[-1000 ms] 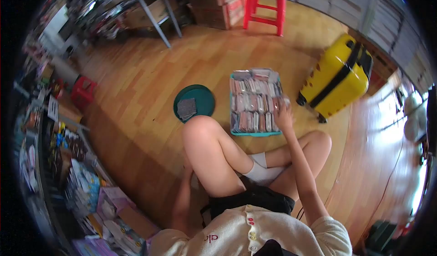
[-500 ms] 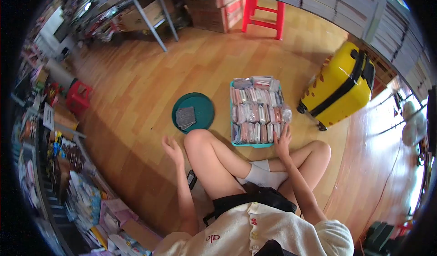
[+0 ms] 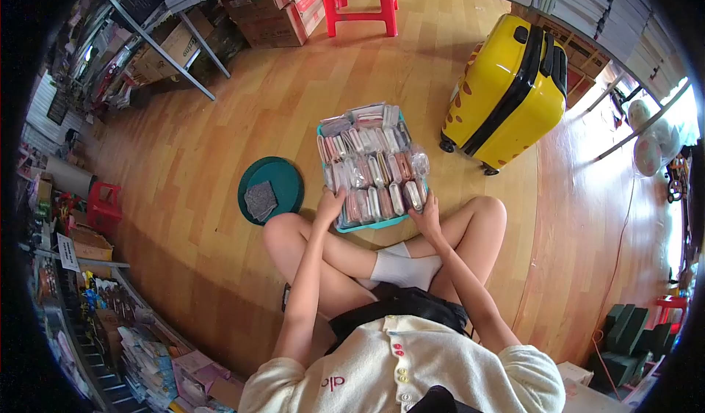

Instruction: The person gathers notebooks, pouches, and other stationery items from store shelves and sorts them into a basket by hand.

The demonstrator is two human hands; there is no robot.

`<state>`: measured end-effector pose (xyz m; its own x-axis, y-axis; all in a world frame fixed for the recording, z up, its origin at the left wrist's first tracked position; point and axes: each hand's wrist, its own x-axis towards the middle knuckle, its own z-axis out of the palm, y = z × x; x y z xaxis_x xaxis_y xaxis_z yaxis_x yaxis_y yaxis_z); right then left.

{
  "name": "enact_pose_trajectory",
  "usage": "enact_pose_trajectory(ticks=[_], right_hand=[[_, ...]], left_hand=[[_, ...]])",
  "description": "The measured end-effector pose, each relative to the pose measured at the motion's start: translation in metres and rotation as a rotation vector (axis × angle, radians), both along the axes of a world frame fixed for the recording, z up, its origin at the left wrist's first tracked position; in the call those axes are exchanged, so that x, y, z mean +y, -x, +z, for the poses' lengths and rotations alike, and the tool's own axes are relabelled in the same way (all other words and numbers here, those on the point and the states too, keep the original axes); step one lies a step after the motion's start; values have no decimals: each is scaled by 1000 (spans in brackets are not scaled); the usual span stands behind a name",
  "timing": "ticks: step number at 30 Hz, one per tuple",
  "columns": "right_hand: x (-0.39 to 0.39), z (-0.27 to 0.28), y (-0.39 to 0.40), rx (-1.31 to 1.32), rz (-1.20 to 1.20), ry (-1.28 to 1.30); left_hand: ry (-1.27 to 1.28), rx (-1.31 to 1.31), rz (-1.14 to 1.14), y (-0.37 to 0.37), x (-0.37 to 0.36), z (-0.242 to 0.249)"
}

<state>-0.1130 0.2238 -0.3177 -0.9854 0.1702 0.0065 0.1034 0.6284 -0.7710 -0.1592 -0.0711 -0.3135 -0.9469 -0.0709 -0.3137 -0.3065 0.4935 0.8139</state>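
A turquoise tray [image 3: 376,225] sits on the floor before my crossed legs, packed with rows of flat plastic-wrapped packets [image 3: 369,169], mostly pink, white and brown. My left hand [image 3: 330,207] grips the tray's left side near the front corner. At the front right corner, my right hand [image 3: 427,216] holds the tray, its fingers along the outer side. Parts of the fingers on both hands are hidden by the tray and its contents. Left of the tray lies a round dark green tray [image 3: 288,185] with folded grey cloth [image 3: 261,200] in it.
A yellow suitcase [image 3: 507,93] stands to the right. Beyond are a red stool [image 3: 360,16], cardboard boxes [image 3: 268,20] and a metal-legged shelf [image 3: 158,46]. Crowded shelves line the left, with another red stool [image 3: 105,201]. Dark green blocks [image 3: 624,332] sit at lower right.
My left hand has come from the air beside my knee to the tray's left side. My right hand stays at its right corner. The view has shifted, and the tray appears turned slightly.
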Motion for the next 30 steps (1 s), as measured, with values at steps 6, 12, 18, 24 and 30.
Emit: enact_pose_trajectory(ticks=[6,12,18,24,30], right_hand=[[60,8,65,-76,281,80],[69,29,147,23,470,-253],[11,38,72,364,-34,-187],[-5,28,-10,13,1,-25],[24,25,5,32,110,-26]], left_hand=[[139,0,196,-53,57,1],[-686,-399,157,-96,96,47],[-356,408,184,-59,-2,60],[214,167,220,20,-71,-43],[208,-114,32,0,-48,-12]])
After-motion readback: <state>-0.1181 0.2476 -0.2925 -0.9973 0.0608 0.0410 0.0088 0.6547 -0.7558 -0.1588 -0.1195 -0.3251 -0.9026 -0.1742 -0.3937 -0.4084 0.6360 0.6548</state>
